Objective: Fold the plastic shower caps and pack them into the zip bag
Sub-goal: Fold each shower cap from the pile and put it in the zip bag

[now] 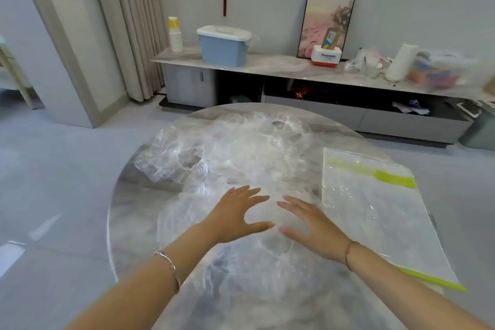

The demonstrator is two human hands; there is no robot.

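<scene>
Lying side by side with fingers (253,191) spread over the near shower cap (187,225), the left hand (235,215) and right hand (314,226) sit left of the zip bag (375,211), the right hand nearer.

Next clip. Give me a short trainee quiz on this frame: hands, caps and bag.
1. True or false: the left hand pinches a cap.
2. On the table, the zip bag lies where, seen from the right hand? A: to its left. B: to its right. C: under its palm.
3. Fill in: the bag's strip is ___ in colour.

Key: 1 false, both hands are spread open with straight fingers. 2 B. 3 green.
</scene>
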